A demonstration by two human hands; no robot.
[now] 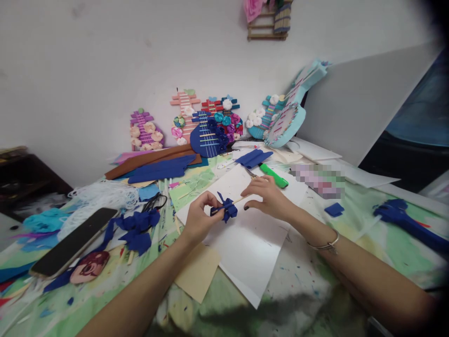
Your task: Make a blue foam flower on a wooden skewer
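Note:
Pinched between thumb and fingers of my left hand is a dark blue crepe paper flower, its petals folded and pointed. A thin pale stick juts from the flower toward the right. At the stick's far end, my right hand hovers with thumb and fingers apart; no firm grip on it shows. Beneath both hands lie white paper sheets. Just beyond the right hand is a green cutter knife, and blue crepe paper lies behind it.
On the left are a phone, blue paper scraps and white string. A blue glue gun lies at right. Several decorated paper guitars lean on the wall, beside a large light-blue one. A beige card lies in front.

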